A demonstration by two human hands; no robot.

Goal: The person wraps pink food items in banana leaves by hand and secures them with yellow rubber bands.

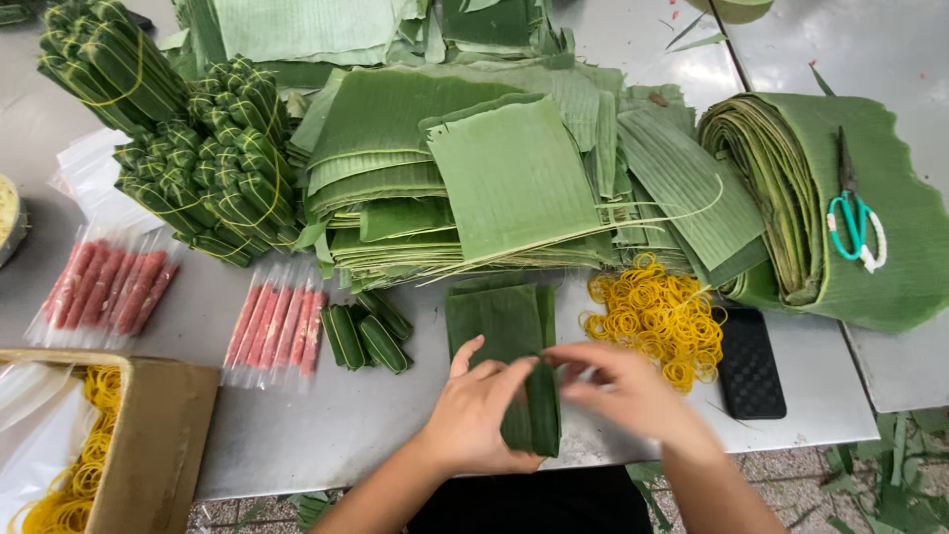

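both hands at the near edge of the counter [326, 425]. left hand [481, 410] closed around a dark green leaf roll [539, 410], thumb up, fingers wrapped over its upper end. right hand [633, 391], blurred, pinches the same roll from the right side. roll sits on the lower end of a flat leaf strip [499, 318]. loose yellow rubber bands [654, 318] just right of the strip; black phone [748, 363] beside them. three wrapped rolls [368, 334] and pink sausage packs [275, 328] to the left; cut leaf stacks [494, 178] behind; teal scissors [854, 225] on folded leaves at far right.
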